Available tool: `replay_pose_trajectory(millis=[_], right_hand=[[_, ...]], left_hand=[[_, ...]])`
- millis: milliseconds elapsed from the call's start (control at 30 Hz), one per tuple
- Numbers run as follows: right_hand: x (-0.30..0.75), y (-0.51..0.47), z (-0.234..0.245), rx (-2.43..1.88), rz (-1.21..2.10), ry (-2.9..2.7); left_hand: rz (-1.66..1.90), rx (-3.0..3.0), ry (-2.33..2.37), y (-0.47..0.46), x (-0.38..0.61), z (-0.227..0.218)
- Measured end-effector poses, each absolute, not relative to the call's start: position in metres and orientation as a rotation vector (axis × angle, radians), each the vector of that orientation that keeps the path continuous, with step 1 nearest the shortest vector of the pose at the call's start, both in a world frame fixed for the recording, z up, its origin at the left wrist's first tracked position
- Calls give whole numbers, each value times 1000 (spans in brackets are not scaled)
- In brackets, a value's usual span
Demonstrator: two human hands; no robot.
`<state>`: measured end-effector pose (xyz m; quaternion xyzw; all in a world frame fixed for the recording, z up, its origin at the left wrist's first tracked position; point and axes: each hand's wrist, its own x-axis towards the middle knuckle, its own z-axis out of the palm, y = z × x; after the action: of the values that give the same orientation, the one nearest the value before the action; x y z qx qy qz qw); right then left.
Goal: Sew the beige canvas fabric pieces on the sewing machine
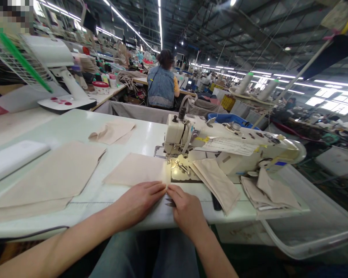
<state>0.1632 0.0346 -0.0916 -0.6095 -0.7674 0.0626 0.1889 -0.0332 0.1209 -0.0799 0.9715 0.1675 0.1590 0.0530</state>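
A beige fabric piece [136, 170] lies flat on the white table [75, 127], its right edge close to the needle of the sewing machine [220, 144]. My left hand [139, 200] rests with fingers stretched flat on the piece's near edge. Beside it, my right hand [185, 206] pinches the near right corner of the same piece, fingertips pressed together. The two hands almost touch. Small metal snips [170, 202] peek out under the right hand.
A stack of beige pieces [52, 173] lies to the left, a folded scrap [111, 132] farther back. More pieces [217, 183] rest by the machine and at its right end [269, 191]. A clear bin [316, 224] hangs off the table's right. A person in denim [161, 83] sits ahead. A fan [55, 65] stands left.
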Motion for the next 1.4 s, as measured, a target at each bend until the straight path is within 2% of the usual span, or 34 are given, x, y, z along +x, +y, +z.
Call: replay_pose_trajectory(millis=[1400], right_hand=[[175, 77, -81, -1701, 265, -2120]], left_hand=[[387, 2970, 593, 156, -17, -69]])
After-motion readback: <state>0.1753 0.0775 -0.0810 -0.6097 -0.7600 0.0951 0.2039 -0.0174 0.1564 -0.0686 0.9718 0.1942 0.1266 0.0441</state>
